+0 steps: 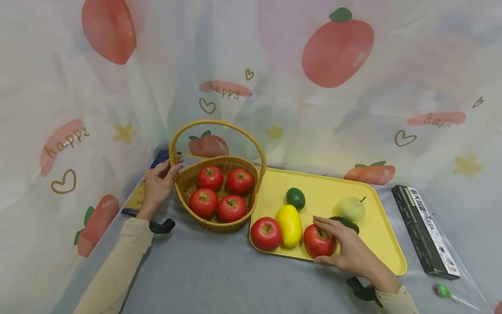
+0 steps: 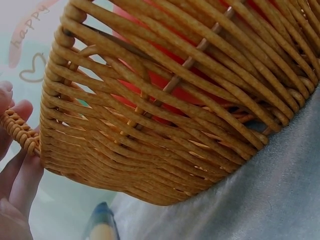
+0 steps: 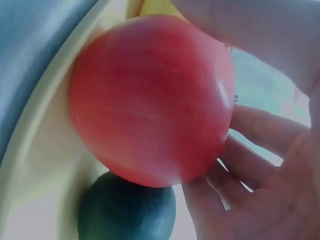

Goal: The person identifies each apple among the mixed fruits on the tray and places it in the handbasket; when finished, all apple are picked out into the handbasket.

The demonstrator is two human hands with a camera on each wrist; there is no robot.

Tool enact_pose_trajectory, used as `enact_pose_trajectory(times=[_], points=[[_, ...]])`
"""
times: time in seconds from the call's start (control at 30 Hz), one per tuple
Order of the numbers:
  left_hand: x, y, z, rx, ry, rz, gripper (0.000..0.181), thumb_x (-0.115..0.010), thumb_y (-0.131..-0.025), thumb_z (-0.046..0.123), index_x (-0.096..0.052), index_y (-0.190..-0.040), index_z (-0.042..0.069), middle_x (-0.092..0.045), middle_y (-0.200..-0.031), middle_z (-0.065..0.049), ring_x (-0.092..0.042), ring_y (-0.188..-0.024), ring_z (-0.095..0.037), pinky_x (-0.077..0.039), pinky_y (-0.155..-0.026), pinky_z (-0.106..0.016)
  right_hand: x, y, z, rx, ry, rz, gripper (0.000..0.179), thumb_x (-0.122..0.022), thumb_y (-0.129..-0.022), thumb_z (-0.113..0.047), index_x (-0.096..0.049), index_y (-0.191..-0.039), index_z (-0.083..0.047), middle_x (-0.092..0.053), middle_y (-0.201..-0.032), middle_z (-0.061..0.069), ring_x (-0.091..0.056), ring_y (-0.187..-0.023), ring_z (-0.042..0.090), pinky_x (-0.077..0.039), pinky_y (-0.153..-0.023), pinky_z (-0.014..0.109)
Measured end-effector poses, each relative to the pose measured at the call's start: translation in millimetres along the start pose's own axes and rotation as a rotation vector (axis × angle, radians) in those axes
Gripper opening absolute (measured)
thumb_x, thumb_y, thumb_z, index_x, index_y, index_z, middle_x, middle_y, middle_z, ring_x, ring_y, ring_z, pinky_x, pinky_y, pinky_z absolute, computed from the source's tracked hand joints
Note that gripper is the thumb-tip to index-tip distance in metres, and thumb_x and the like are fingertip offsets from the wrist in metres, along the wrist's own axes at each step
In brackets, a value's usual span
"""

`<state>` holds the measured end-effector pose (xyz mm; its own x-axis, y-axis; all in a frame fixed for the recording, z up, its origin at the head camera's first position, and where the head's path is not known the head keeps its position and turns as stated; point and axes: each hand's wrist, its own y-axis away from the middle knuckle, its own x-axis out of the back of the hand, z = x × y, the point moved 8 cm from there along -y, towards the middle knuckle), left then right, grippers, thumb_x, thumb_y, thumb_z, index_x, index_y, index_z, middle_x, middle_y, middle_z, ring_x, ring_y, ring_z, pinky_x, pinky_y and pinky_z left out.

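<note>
My left hand [image 1: 158, 183] grips the wicker basket [image 1: 216, 225] at the lower left end of its arched handle [image 1: 219, 122]. Close up in the left wrist view, its fingers [image 2: 25, 182] wrap the handle's foot beside the woven wall. Several red apples [image 1: 204, 203] lie inside the basket. Over the yellow tray [image 1: 378, 244], my right hand [image 1: 349, 248] holds a red apple [image 1: 317, 241] near the front rim, thumb on the near side and fingers on the far side. A dark green, smooth, long vegetable [image 1: 346, 224] is partly hidden behind that hand.
On the tray also lie another red apple [image 1: 266, 233], a yellow mango [image 1: 289, 226], a green lime [image 1: 295, 198] and a pale pear [image 1: 351, 209]. A black box [image 1: 425, 231] and a lollipop [image 1: 443, 291] are to its right. Behind my left hand is a blue-and-yellow packet [image 1: 135, 200].
</note>
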<state>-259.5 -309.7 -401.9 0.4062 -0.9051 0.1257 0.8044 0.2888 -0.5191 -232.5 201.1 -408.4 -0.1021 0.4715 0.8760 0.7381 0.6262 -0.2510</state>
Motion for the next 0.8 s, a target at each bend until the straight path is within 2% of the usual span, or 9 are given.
enact_pose_trajectory(times=[0.07, 0.17, 0.3, 0.47, 0.53, 0.63, 0.8], points=[[-0.3, 1.4, -0.9, 0.008, 0.002, -0.002, 0.035, -0.063, -0.107, 0.010, -0.069, -0.142, 0.005, -0.071, -0.131, -0.029, -0.074, -0.109, -0.002, -0.055, -0.093, -0.013, 0, 1.3, 0, -0.009, 0.003, -0.013, 0.087, -0.104, -0.064, -0.038, -0.069, -0.137, -0.007, -0.068, -0.143, 0.012, -0.065, -0.124, 0.036, -0.055, -0.097, 0.066], [0.0, 2.4, -1.6, 0.016, -0.003, -0.001, 0.035, -0.064, -0.107, 0.011, -0.069, -0.142, 0.006, -0.071, -0.131, -0.028, -0.074, -0.110, -0.003, -0.055, -0.093, -0.013, -1, 0.8, 3, -0.031, -0.004, -0.038, 0.086, -0.105, -0.063, -0.036, -0.069, -0.136, -0.011, -0.071, -0.136, 0.007, -0.067, -0.117, 0.028, -0.061, -0.095, 0.052], [-0.3, 1.9, -1.4, 0.023, -0.012, -0.004, 0.035, -0.064, -0.108, 0.013, -0.068, -0.142, 0.007, -0.072, -0.132, -0.026, -0.072, -0.109, 0.001, -0.055, -0.095, -0.013, -4, -1.4, 6, -0.052, -0.022, -0.050, 0.084, -0.104, -0.063, -0.040, -0.069, -0.135, -0.013, -0.074, -0.127, -0.001, -0.067, -0.108, 0.020, -0.063, -0.089, 0.034], [-3.1, -2.5, 0.3, 0.020, -0.009, -0.009, 0.036, -0.063, -0.108, 0.012, -0.067, -0.143, 0.006, -0.071, -0.132, -0.027, -0.071, -0.109, 0.003, -0.054, -0.094, -0.012, 2, -5.1, 5, -0.034, -0.029, 0.074, 0.080, -0.107, -0.057, -0.042, -0.076, -0.127, -0.019, -0.076, -0.122, -0.004, -0.064, -0.105, 0.011, -0.061, -0.085, 0.028], [-3.9, -3.3, -0.3, 0.020, -0.002, -0.012, 0.037, -0.063, -0.108, 0.012, -0.067, -0.144, 0.006, -0.071, -0.132, -0.027, -0.071, -0.109, 0.003, -0.055, -0.095, -0.012, 6, -6.0, 5, -0.040, -0.070, 0.132, 0.079, -0.108, -0.055, -0.037, -0.077, -0.126, -0.020, -0.077, -0.121, -0.003, -0.063, -0.105, 0.006, -0.060, -0.085, 0.021], [-3.5, -2.4, -0.4, 0.018, 0.009, -0.007, 0.037, -0.063, -0.108, 0.012, -0.067, -0.144, 0.005, -0.071, -0.132, -0.028, -0.072, -0.109, 0.002, -0.055, -0.095, -0.013, 13, -8.4, 5, -0.073, -0.196, 0.189, 0.077, -0.108, -0.058, -0.026, -0.076, -0.128, -0.019, -0.076, -0.122, 0.001, -0.063, -0.104, 0.001, -0.057, -0.085, 0.013], [-0.8, 2.1, -1.2, 0.021, -0.024, -0.002, 0.036, -0.063, -0.108, 0.012, -0.067, -0.143, 0.006, -0.071, -0.130, -0.028, -0.072, -0.108, 0.002, -0.054, -0.094, -0.012, 17, -16.0, 3, -0.136, -0.394, 0.223, 0.072, -0.103, -0.068, -0.012, -0.074, -0.134, -0.017, -0.073, -0.126, 0.006, -0.069, -0.103, 0.002, -0.060, -0.084, 0.017]])
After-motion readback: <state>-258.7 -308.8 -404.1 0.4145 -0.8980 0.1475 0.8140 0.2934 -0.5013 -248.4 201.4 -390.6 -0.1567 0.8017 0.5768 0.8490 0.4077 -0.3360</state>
